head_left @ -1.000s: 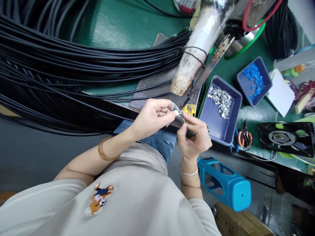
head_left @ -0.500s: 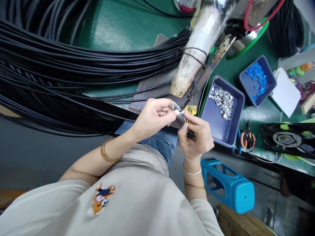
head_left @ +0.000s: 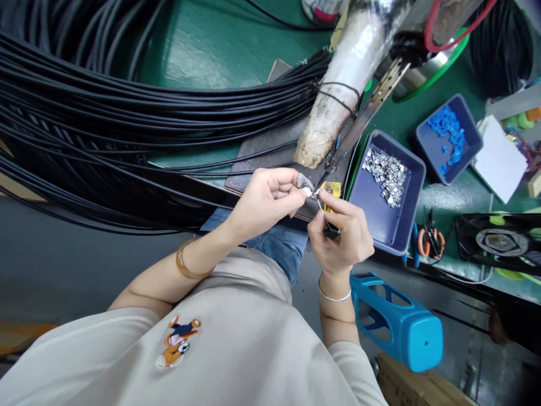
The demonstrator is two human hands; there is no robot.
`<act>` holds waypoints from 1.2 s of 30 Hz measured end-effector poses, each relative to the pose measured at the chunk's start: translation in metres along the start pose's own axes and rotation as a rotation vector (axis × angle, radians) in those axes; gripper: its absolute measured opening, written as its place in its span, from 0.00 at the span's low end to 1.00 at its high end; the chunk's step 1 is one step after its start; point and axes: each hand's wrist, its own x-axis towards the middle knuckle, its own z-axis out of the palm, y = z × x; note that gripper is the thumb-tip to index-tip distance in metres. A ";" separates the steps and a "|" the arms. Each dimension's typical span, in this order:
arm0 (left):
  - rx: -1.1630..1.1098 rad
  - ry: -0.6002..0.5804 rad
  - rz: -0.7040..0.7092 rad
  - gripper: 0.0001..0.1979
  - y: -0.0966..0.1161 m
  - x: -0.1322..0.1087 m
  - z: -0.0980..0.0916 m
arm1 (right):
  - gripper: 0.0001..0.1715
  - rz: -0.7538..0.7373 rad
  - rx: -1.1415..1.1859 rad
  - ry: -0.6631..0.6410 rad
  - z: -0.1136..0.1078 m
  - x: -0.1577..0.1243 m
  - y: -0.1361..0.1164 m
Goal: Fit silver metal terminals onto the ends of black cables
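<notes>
Head-worn view, facing forward and down, near both hands (head_left: pixel 270 198) (head_left: pixel 344 234)

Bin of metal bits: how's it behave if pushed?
The bin looks broad and shallow: probably slides, not tips. Metal bits lie loose, so they'd likely shift. Its near end sits by the edge of the bench; pushed that way, it might drop.

A blue plastic stool (head_left: pixel 422 338) shows at four o'clock in the view, near a cardboard box (head_left: pixel 416 383) at five o'clock. Orange-handled pliers (head_left: pixel 430 235) and a white sheet (head_left: pixel 499 160) lie around three o'clock.
</notes>
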 end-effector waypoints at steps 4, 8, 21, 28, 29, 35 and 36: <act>0.009 0.008 -0.004 0.09 0.001 0.000 0.000 | 0.11 -0.010 0.002 -0.001 0.000 0.001 0.000; 0.008 0.009 -0.019 0.08 -0.001 -0.001 -0.001 | 0.11 -0.011 0.007 -0.014 0.000 -0.001 0.000; 0.033 0.024 -0.017 0.07 0.000 -0.002 0.001 | 0.11 -0.001 0.006 -0.003 0.000 0.000 0.000; 0.043 0.016 -0.016 0.07 -0.001 -0.002 0.000 | 0.10 -0.002 -0.020 -0.003 -0.001 -0.002 0.000; 0.044 0.013 -0.020 0.07 -0.001 -0.002 0.000 | 0.10 0.000 -0.024 -0.004 -0.001 -0.002 0.001; 0.035 0.032 -0.022 0.07 -0.002 -0.003 0.002 | 0.10 0.003 -0.037 -0.007 0.001 -0.003 0.002; 0.031 0.036 -0.020 0.07 -0.001 -0.003 0.002 | 0.10 0.004 -0.034 -0.004 0.001 -0.002 0.002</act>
